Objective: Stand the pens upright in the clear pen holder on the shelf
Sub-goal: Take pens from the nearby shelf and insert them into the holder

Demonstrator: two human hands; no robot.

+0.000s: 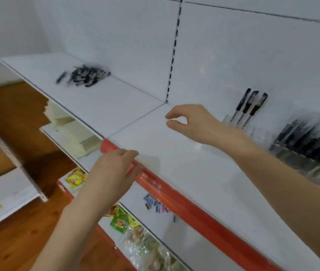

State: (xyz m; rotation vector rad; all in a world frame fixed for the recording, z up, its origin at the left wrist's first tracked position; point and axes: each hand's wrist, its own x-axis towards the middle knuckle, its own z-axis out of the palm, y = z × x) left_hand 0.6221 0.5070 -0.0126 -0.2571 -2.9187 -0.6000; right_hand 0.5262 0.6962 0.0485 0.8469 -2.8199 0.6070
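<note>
A heap of black pens [87,75] lies on the white shelf [100,106] at the far left, with one pen [60,77] a little apart. Three black pens [250,106] stand upright in the clear pen holder [231,122] by the back wall. My right hand [192,122] hovers over the shelf to the left of the holder, thumb and forefinger curled close but holding nothing. Further forward, my left hand [116,165] rests on the red front edge [174,192] of the shelf, fingers bent and empty.
A blurred clear box of dark pens [311,145] stands at the right of the shelf. Below are shelves with white paper stacks [73,132], snack packets [123,222] and small colourful items [155,205]. A wooden floor [18,241] lies at the left.
</note>
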